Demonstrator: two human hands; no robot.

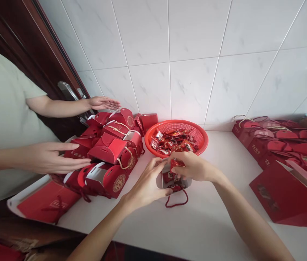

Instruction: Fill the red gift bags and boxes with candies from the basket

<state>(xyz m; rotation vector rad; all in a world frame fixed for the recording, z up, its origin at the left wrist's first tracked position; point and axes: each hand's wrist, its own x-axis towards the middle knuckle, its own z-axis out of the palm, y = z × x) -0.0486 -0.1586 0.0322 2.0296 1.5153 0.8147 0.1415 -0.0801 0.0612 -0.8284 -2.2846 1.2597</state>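
My left hand grips the left side of a small open gift box, thumb along its near side. Red wrapped packets lie inside the box, and a dark red cord handle hangs out toward me. Over the opening, my right hand pinches a red candy packet between thumb and fingers. Just behind both hands stands a red plastic basket with many shiny red packets in it. Part of the box is hidden behind my fingers.
At left, another person's hands hover around a pile of red gift boxes. More red boxes stand in rows at right, near a large red bag. A tiled wall bounds the white table behind.
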